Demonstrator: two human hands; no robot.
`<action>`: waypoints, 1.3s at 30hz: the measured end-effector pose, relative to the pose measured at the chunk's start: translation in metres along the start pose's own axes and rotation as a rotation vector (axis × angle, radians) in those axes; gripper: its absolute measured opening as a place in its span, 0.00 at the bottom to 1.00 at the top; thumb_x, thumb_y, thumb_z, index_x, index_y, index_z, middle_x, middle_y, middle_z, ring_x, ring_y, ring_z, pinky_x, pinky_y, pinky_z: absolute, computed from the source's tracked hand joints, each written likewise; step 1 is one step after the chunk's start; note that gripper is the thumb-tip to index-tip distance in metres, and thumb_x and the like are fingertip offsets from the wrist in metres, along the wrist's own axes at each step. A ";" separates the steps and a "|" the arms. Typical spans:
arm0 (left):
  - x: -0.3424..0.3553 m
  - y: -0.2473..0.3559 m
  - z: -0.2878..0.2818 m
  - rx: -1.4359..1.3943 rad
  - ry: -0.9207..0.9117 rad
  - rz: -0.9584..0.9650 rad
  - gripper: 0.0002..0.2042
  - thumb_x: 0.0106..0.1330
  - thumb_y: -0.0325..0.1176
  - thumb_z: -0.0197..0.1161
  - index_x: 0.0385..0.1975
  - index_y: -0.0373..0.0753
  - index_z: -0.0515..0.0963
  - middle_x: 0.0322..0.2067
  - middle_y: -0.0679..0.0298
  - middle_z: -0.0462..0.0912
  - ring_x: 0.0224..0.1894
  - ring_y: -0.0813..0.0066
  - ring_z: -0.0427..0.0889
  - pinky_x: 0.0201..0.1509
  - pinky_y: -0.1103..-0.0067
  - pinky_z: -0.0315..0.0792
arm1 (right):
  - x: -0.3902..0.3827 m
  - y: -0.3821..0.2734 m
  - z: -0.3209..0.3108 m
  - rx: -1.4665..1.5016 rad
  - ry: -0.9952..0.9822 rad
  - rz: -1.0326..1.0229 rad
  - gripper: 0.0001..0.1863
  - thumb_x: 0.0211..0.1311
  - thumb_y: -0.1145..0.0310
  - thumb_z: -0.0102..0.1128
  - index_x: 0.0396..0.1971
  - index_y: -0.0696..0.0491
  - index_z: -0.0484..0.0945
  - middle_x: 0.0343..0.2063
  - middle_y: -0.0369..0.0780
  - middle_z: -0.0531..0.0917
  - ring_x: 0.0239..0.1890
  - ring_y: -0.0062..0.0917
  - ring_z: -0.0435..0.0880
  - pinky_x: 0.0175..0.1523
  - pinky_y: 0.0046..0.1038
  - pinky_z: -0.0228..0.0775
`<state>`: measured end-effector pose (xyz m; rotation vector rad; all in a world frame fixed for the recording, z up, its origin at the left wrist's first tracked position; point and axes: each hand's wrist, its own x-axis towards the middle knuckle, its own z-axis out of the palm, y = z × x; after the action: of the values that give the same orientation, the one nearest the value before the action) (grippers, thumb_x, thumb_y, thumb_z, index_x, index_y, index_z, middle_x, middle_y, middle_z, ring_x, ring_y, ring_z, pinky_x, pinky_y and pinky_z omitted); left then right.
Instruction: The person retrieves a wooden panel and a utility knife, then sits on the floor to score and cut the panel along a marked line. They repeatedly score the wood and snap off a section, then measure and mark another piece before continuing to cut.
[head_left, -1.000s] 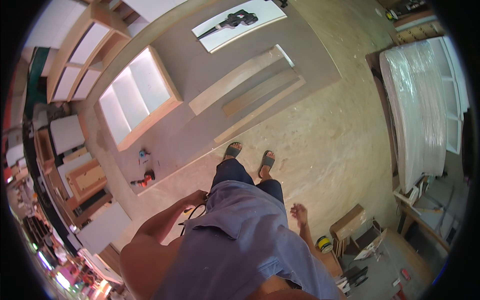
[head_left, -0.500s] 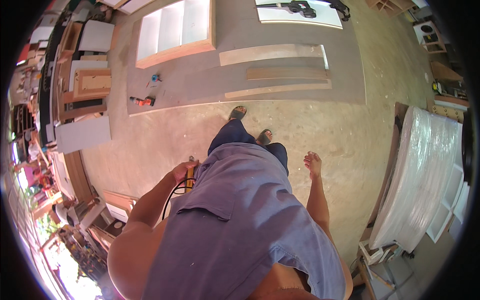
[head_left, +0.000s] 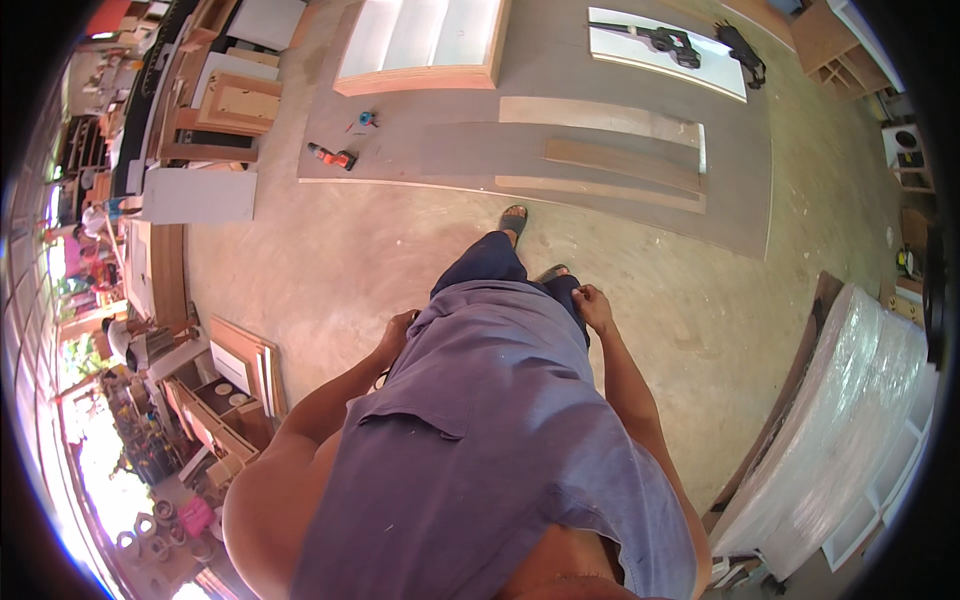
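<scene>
My left hand (head_left: pixel 398 330) is closed at my left hip, partly hidden by my grey-blue garment (head_left: pixel 490 430); what it holds is unclear, with a black cord showing below it. My right hand (head_left: pixel 590 303) has curled fingers at the side of my dark shorts (head_left: pixel 476 258); whether it grips anything is unclear. Beyond my sandalled feet (head_left: pixel 513 218), a grey board (head_left: pixel 450 140) on the floor carries a white-lined wooden cabinet (head_left: pixel 418 35), wooden strips (head_left: pixel 600 108), an orange drill (head_left: pixel 335 158), a blue tool (head_left: pixel 365 120) and a black power tool (head_left: pixel 665 45) on a white panel.
Stacked panels and doors (head_left: pixel 200 195) line the left, where a person (head_left: pixel 95 218) is small in the distance. A plastic-wrapped slab (head_left: pixel 820 420) stands along the right. Wooden cabinets (head_left: pixel 835 45) are at the back right; more pieces (head_left: pixel 235 380) lean at lower left.
The board and its contents have shifted up and rightward in view. My right hand has moved in to my shorts. The yellow item seen at my left hand is now hidden.
</scene>
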<state>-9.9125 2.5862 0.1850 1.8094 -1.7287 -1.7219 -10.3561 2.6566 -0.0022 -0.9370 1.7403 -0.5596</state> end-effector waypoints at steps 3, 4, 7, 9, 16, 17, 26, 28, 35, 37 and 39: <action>0.006 0.017 -0.005 -0.017 -0.061 -0.106 0.11 0.62 0.30 0.69 0.43 0.35 0.83 0.37 0.63 0.88 0.37 0.81 0.81 0.42 0.76 0.75 | 0.011 -0.049 0.002 0.058 -0.269 -0.071 0.13 0.71 0.62 0.57 0.41 0.58 0.82 0.32 0.38 0.86 0.36 0.22 0.81 0.47 0.29 0.74; 0.012 0.024 -0.008 -0.042 -0.081 -0.178 0.11 0.61 0.30 0.69 0.42 0.35 0.83 0.37 0.63 0.88 0.37 0.81 0.81 0.41 0.76 0.75 | 0.014 -0.059 0.001 0.081 -0.360 -0.104 0.13 0.71 0.63 0.57 0.41 0.57 0.82 0.32 0.38 0.85 0.37 0.21 0.80 0.47 0.28 0.73; 0.014 0.037 -0.027 -0.311 -0.106 -0.379 0.09 0.58 0.30 0.65 0.37 0.34 0.84 0.31 0.63 0.85 0.31 0.77 0.81 0.38 0.78 0.74 | 0.022 -0.050 0.011 0.282 -0.581 -0.122 0.14 0.70 0.63 0.59 0.44 0.59 0.82 0.38 0.38 0.87 0.41 0.21 0.81 0.49 0.27 0.73; 0.010 0.049 -0.054 -0.436 -0.219 -0.437 0.07 0.52 0.26 0.60 0.30 0.35 0.81 0.24 0.65 0.79 0.26 0.76 0.78 0.33 0.81 0.71 | 0.020 -0.052 0.012 0.381 -0.597 -0.168 0.14 0.70 0.64 0.60 0.44 0.60 0.82 0.39 0.35 0.86 0.41 0.19 0.80 0.49 0.25 0.72; 0.116 0.127 -0.105 -0.565 -0.456 -0.555 0.05 0.52 0.26 0.61 0.28 0.37 0.79 0.23 0.67 0.78 0.27 0.78 0.79 0.32 0.80 0.73 | 0.033 -0.083 0.020 0.341 -0.354 0.088 0.14 0.67 0.60 0.61 0.36 0.57 0.83 0.35 0.40 0.87 0.39 0.23 0.83 0.45 0.30 0.74; 0.139 0.121 -0.106 -0.632 -0.490 -0.579 0.06 0.54 0.29 0.63 0.29 0.37 0.80 0.25 0.66 0.81 0.27 0.77 0.80 0.32 0.78 0.75 | 0.040 -0.098 0.026 0.197 -0.274 0.076 0.14 0.66 0.59 0.62 0.35 0.56 0.83 0.33 0.43 0.87 0.38 0.27 0.85 0.44 0.33 0.74; 0.361 0.152 -0.125 -0.015 -1.148 -0.801 0.10 0.61 0.38 0.67 0.27 0.37 0.81 0.18 0.63 0.78 0.17 0.76 0.76 0.24 0.77 0.72 | 0.069 -0.183 0.036 0.230 -0.441 0.014 0.18 0.70 0.55 0.56 0.32 0.57 0.81 0.27 0.46 0.85 0.28 0.34 0.84 0.36 0.36 0.73; 0.423 0.154 -0.097 0.163 -0.935 -0.731 0.12 0.61 0.41 0.68 0.27 0.37 0.81 0.18 0.64 0.78 0.18 0.78 0.76 0.23 0.78 0.70 | 0.116 -0.167 0.031 0.468 -0.556 0.156 0.17 0.71 0.56 0.56 0.33 0.56 0.81 0.24 0.40 0.83 0.26 0.25 0.82 0.34 0.30 0.72; 0.795 -0.002 0.086 1.004 -0.502 0.126 0.28 0.56 0.33 0.63 0.58 0.30 0.66 0.48 0.34 0.79 0.53 0.37 0.80 0.55 0.55 0.75 | 0.426 0.149 0.067 -0.494 0.539 -0.254 0.13 0.66 0.62 0.59 0.41 0.57 0.78 0.35 0.49 0.83 0.39 0.46 0.83 0.48 0.44 0.75; 0.874 -0.039 0.100 1.121 -0.243 0.277 0.30 0.60 0.29 0.59 0.65 0.35 0.63 0.59 0.34 0.67 0.56 0.36 0.77 0.57 0.55 0.75 | 0.500 0.126 0.034 0.179 0.503 0.330 0.18 0.65 0.56 0.58 0.38 0.58 0.81 0.38 0.60 0.82 0.48 0.54 0.81 0.54 0.45 0.73; 0.952 -0.004 0.158 1.234 -0.259 0.358 0.32 0.61 0.26 0.58 0.69 0.37 0.61 0.56 0.38 0.69 0.53 0.39 0.79 0.55 0.56 0.77 | 0.546 0.175 0.009 0.233 0.805 0.329 0.22 0.64 0.56 0.61 0.46 0.61 0.79 0.46 0.60 0.81 0.54 0.55 0.78 0.60 0.45 0.69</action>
<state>-10.2986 1.9795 -0.4590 1.3023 -3.3864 -0.7132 -10.4916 2.3188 -0.4459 -0.2352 2.4047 -0.9759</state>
